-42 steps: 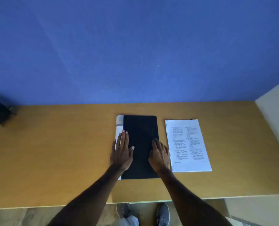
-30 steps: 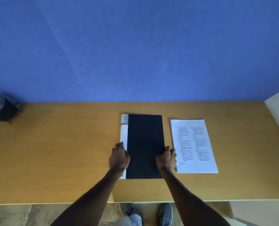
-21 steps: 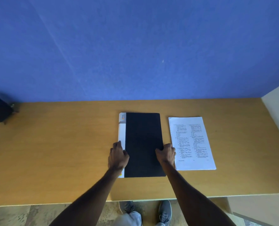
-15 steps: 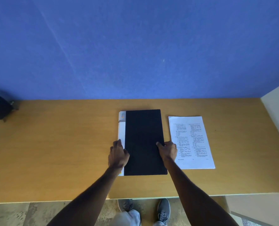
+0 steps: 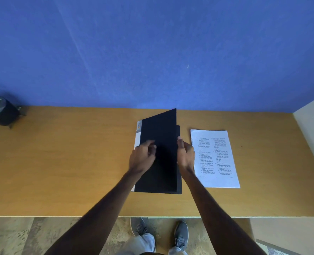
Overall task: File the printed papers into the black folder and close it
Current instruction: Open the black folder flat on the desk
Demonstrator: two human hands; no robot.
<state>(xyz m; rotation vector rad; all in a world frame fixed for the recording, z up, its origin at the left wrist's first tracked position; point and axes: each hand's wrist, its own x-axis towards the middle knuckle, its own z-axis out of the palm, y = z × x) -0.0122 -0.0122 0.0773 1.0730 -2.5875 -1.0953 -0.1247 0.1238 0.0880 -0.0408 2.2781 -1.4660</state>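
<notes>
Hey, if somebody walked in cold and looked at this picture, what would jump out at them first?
Probably the black folder at the middle of the wooden desk, its front cover lifted at the right edge by the right hand while the left hand rests on it. Next, the white printed papers lying flat just right of it, and the big blue wall behind.

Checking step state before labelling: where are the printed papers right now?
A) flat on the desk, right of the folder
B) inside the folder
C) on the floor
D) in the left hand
A: the printed papers lie flat on the desk, right of the black folder, whose cover the right hand is lifting.
</notes>
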